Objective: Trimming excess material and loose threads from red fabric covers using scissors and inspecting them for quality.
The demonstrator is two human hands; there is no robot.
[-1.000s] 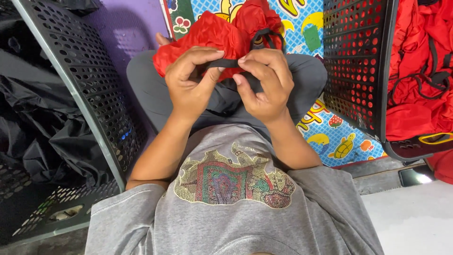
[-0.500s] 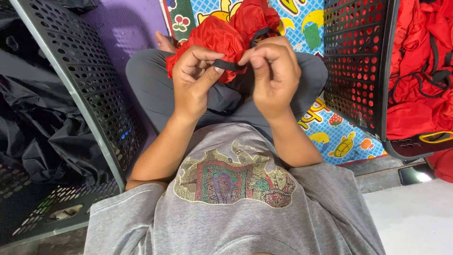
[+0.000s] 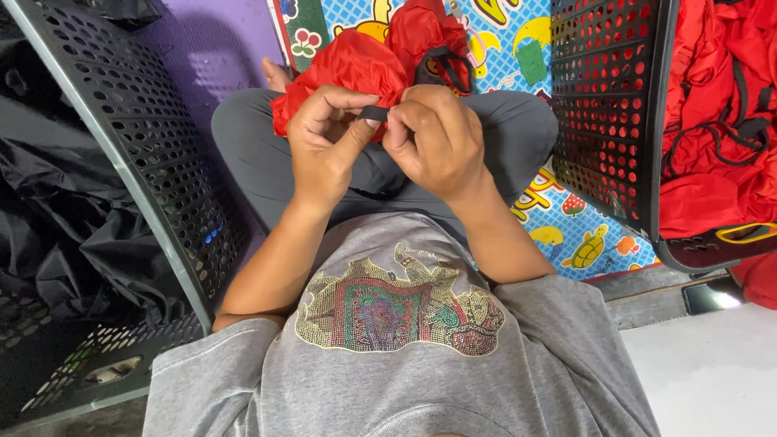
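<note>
A crumpled red fabric item point(image 3: 368, 65) with a black strap point(image 3: 373, 112) rests on my crossed legs in grey trousers. My left hand point(image 3: 324, 150) pinches one end of the short black strap between thumb and fingers. My right hand point(image 3: 433, 142) pinches the other end, right beside the left. Both hands are held together above my lap, in front of the red fabric. A black loop point(image 3: 447, 66) of the same item shows behind my right hand.
A black perforated crate point(image 3: 121, 162) with black fabric point(image 3: 48, 210) stands on my left. Another black perforated crate point(image 3: 611, 121) on my right holds red fabric items point(image 3: 720, 121). A colourful cartoon mat point(image 3: 502, 40) covers the floor; a dark phone point(image 3: 712, 295) lies at right.
My hands have stayed on the black strap, shifting slightly right and working it between the fingers. The red fabric has bunched up a little higher behind them.
</note>
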